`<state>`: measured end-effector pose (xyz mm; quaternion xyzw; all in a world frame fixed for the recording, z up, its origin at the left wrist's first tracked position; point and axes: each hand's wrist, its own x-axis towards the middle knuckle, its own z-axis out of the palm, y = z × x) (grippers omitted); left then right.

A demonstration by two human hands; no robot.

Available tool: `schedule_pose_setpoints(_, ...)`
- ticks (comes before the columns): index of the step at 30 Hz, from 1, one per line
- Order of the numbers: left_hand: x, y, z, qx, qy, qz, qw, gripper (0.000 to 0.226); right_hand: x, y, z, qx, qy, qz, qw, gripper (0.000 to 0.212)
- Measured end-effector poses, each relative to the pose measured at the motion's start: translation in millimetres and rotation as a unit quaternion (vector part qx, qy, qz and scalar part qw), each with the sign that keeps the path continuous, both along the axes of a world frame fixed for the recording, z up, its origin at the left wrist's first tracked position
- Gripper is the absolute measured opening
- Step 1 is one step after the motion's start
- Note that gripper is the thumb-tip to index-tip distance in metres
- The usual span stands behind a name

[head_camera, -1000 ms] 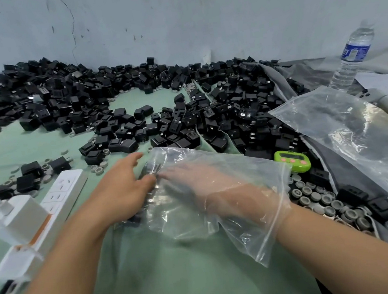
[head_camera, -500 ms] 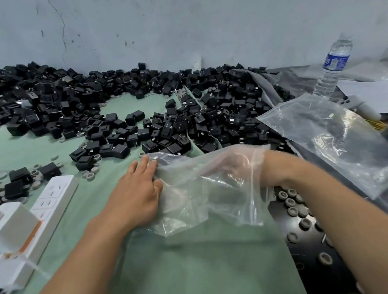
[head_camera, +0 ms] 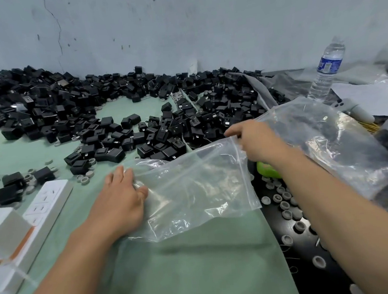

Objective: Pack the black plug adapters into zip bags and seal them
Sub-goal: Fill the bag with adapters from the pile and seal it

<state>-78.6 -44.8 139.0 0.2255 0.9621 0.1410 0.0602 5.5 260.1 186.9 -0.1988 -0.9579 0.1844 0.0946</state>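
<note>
A clear zip bag [head_camera: 200, 185] lies across the green table cover, and it looks empty. My left hand [head_camera: 121, 199] rests on the bag's left end with its fingers laid over the plastic. My right hand [head_camera: 252, 139] pinches the bag's upper right corner at the zip strip and lifts it a little. A big heap of black plug adapters [head_camera: 161, 126] spreads over the table behind the bag, up to the wall.
A white power strip [head_camera: 34, 225] with a white charger lies at the left. Grey caps [head_camera: 285, 206] are scattered on a dark surface at the right. A second clear bag [head_camera: 334, 144], a green timer [head_camera: 268, 169] and a water bottle [head_camera: 326, 69] stand further right.
My right hand has come out of the bag and now pinches its upper right corner. The bag has been pulled flatter and wider. My left hand stays on its left end.
</note>
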Motion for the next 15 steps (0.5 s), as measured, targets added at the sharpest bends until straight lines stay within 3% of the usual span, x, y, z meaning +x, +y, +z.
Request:
schedule_pose_setpoints(3, 0, -1, -3, -0.01, 0.004, 0.0, 1.0, 0.07, -18, -11, -10, 0.046, -0.058, 0.046, 0.996, 0.029)
schedule_pose_setpoints(5, 0, -1, -5, -0.011, 0.007, -0.002, 1.0, 0.071, -25, -15, -18, 0.134, -0.093, 0.065, 0.984, 0.031)
schedule_pose_setpoints(8, -2, -1, -6, -0.007, 0.006, -0.001, 1.0, 0.071, -28, -20, -25, 0.214, -0.076, 0.046, 0.973, 0.029)
schedule_pose_setpoints(12, 0, 1, -4, 0.002, 0.0, 0.012, 1.0, 0.072, -11, -18, -6, 0.098, 0.023, -0.038, 0.994, 0.02)
schedule_pose_setpoints(15, 5, 2, 3, 0.011, 0.005, 0.04, 0.999, 0.082, 24, -6, 17, -0.006, 0.023, -0.046, 0.999, 0.011)
